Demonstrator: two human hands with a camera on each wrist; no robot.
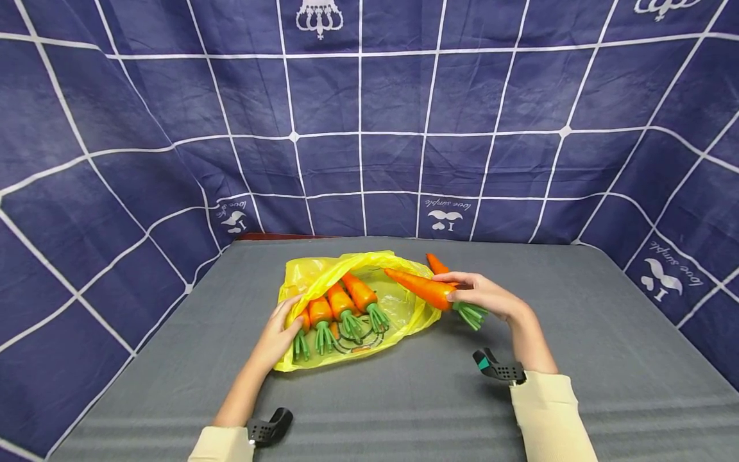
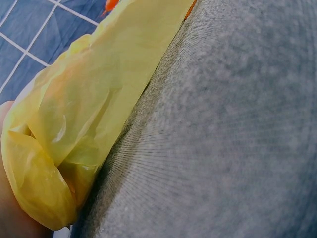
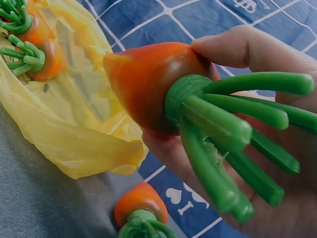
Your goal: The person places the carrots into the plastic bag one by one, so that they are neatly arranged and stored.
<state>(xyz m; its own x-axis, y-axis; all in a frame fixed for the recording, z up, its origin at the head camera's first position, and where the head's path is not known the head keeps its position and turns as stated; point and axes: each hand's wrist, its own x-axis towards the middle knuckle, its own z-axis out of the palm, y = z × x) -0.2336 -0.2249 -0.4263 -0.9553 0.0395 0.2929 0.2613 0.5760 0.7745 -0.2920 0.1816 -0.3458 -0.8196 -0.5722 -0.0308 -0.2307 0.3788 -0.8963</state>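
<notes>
A yellow plastic bag (image 1: 418, 268) lies on its side with its mouth spread wide. Inside it several orange carrots (image 1: 361, 292) with green stalks lie in a row, their stalks facing the mouth. My left hand (image 1: 277, 337) grips the bag's left edge, thumb over the leftmost carrot. My right hand (image 1: 491, 296) holds another carrot (image 1: 421, 287) near its stalk end, with its tip over the bag's opening. In the right wrist view, thumb and fingers wrap that carrot (image 3: 143, 84). One more carrot (image 1: 437, 264) rests on the table behind the right hand, partly hidden.
The grey cloth-covered table (image 1: 404, 410) reaches to a blue curtain (image 1: 392, 160) with white lines, which hangs behind and along both sides. A black wrist mount (image 1: 501, 369) sits on the right forearm and another mount (image 1: 270, 427) on the left.
</notes>
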